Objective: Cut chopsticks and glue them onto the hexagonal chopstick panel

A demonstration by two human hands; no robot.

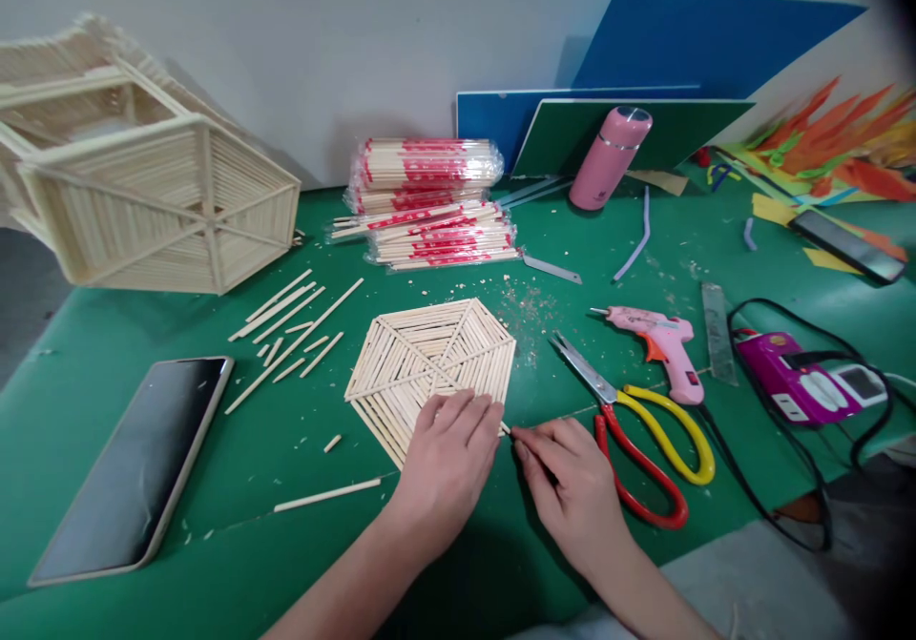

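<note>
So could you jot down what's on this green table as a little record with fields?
Left hand: flat on the near edge of the hexagonal stick panel
Right hand: fingers pinch a thin stick at the panel's edge
Right of hands: scissors, pink glue gun
Left: phone, loose sticks
Back: wrapped stick bundles, pink flask, stick-built frame
Surface: green table

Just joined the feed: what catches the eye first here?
The hexagonal stick panel at mid-table, with the left hand pressed on its near edge and the right hand pinching a stick beside it. A big stick frame sits far left; red-and-yellow scissors lie right of the hands.
</note>
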